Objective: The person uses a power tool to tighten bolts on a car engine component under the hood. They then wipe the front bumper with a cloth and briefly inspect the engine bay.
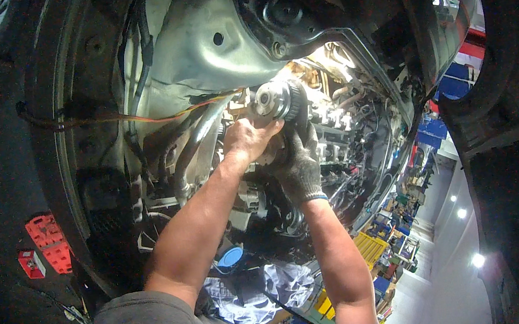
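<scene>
In an opened engine bay, a shiny round metal toothed pulley point(272, 100) stands before my hands, its smooth front face toward the left. My bare left hand point(247, 140) is closed against its lower left side, with the thumb reaching under the rim. On the right, my right hand point(299, 166), in a grey knit work glove, holds its lower right side with fingers pointing up along the toothed edge. Some of the fingers of both hands are hidden. Behind the glove lies the engine's exposed top point(334, 132), with rows of metal parts.
Above is a bare metal wheel-arch panel point(205, 51). A thin orange cable point(136, 118) crosses from the left. Crumpled cloth point(288, 283) and a blue round cap point(230, 256) lie below. A red tool case point(49, 242) lies at far left; cluttered shelving point(393, 229) stands right.
</scene>
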Motion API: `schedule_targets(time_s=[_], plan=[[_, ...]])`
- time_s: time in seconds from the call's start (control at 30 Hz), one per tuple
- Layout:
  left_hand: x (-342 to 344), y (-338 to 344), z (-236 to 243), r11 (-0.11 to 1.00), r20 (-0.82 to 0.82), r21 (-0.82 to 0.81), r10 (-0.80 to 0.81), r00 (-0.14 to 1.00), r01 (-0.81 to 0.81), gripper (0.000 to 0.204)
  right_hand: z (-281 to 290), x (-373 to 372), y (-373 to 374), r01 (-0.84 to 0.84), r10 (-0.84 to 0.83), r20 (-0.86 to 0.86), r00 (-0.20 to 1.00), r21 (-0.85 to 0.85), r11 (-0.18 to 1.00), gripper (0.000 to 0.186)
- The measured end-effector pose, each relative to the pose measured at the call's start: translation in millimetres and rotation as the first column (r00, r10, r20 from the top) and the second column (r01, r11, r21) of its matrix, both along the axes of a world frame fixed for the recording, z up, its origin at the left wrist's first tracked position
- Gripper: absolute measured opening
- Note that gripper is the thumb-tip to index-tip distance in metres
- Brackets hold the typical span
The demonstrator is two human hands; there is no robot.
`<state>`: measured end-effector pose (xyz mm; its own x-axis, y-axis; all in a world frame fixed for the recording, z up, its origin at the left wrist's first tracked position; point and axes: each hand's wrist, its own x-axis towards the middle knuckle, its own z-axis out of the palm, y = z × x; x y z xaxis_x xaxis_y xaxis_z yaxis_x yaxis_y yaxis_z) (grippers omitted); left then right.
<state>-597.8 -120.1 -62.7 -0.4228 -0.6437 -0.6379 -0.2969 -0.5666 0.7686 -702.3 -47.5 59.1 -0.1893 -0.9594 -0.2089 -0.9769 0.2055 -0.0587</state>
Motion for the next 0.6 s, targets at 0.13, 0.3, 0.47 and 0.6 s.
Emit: schedule_targets(time_s=[0.13, 0.3, 0.47, 0.6], plan=[[4, -3, 7, 1.000, 0.018, -0.004, -0.011, 1.000, 0.011, 0.094, -6, -5, 2, 0.008, -0.010, -0.050, 0.999, -0.042, 0.999, 0.083], [20, -16, 24, 0.996, 0.006, 0.001, -0.090, 0.996, 0.090, 0.096, 0, -3, 4, 0.063, -0.063, -0.008, 0.998, 0.054, 0.997, 0.096], [23, -21, 26, 0.994, -0.048, 0.047, -0.096, 0.994, 0.098, 0.106, 3, 1, 2, 0.081, -0.084, 0.034, 0.996, 0.072, 0.994, 0.106], [14, -14, 13, 0.995, -0.044, 0.028, -0.099, 0.994, 0.101, 0.103, 3, 1, -1, 0.052, -0.055, 0.060, 0.997, 0.046, 0.998, 0.105]])
